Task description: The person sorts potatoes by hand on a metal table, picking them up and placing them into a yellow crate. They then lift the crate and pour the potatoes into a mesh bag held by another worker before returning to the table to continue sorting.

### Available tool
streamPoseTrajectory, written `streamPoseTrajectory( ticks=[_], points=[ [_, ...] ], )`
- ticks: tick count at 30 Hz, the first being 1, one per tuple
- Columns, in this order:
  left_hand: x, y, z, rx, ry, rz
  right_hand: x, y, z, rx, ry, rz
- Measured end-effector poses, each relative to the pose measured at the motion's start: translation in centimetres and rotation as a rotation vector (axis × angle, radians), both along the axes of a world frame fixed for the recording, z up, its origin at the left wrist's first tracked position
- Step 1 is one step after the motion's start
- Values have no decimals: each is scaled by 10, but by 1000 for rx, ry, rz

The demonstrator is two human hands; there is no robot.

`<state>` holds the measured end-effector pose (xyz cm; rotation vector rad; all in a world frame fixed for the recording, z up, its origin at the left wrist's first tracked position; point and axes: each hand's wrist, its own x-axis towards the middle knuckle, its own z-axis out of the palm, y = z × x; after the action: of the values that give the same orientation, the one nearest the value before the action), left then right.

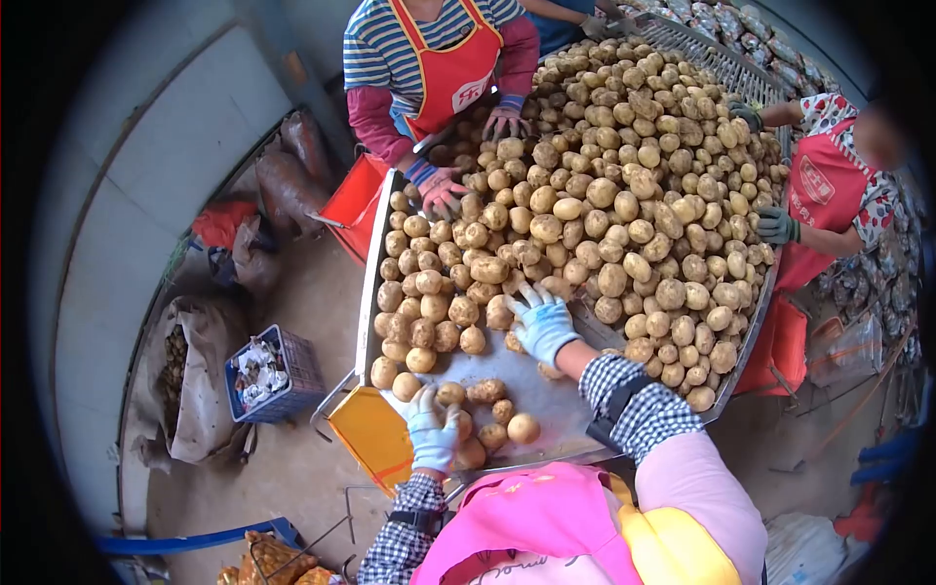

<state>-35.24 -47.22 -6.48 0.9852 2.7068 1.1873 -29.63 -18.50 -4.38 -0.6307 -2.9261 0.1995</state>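
Resting open on potatoes (pixel 595 185), both hands: left hand (pixel 433 433) near table edge (pixel 369 283), right hand (pixel 543 325) mid-table.

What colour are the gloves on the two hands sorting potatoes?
Light blue gloves, on the left hand and right hand; the head view shows them.

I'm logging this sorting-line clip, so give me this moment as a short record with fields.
setting: metal sorting table heaped with potatoes
left hand: gloved, resting on a few potatoes at the table's near end
right hand: gloved, fingers spread at the edge of the heap
co-workers: two in red aprons, gloved hands on the pile
floor: blue crate, open sack
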Motion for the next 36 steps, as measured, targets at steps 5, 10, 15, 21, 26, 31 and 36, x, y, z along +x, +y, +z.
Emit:
streamPoseTrajectory(
  ticks=[5,10,15,21,26,31,36],
  points=[
    [-26,91,17,-138,210,-258,24,-13,1,-106,-275,84],
    [-20,135,27,-545,165,-260,66,-42,-9,-367,-356,162],
    [-10,104,-12,-517,147,-201,67,10,1,-524,114,-127],
    [-8,76,18,308,-856,-9,-3,90,-3,86,-245,-162],
    [-1,33,37,1041,-1538,1,-31,81,-13,271,-396,-209],
    [12,15,36,1233,-1469,-125,-29,78,-4,283,-394,-81],
    [15,-1,52,1325,-1677,18,-39,87,-20,192,-511,-291]
  ],
)
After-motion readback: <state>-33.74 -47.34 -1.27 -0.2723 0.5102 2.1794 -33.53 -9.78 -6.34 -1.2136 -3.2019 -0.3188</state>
